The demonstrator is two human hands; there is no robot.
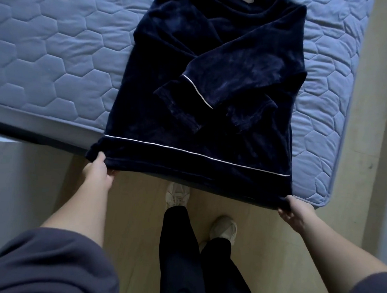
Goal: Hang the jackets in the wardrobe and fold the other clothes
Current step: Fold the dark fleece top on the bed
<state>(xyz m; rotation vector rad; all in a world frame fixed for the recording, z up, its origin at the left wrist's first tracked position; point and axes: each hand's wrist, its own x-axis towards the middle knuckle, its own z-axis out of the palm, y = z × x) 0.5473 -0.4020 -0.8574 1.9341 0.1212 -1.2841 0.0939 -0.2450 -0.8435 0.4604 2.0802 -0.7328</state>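
A dark navy velvet top (192, 63) with thin white piping lies flat on the bed, collar at the far end, both sleeves folded across its front. Its hem hangs past the mattress edge toward me. My left hand (99, 167) pinches the hem's left corner. My right hand (295, 211) grips the hem's right corner. The hem is stretched between the two hands.
The blue quilted mattress (47, 60) fills the upper view, its near edge running diagonally and its corner at the right. Below is a light wooden floor (140, 210) with my legs and white shoes (223, 228). A pale surface (18, 182) stands at the left.
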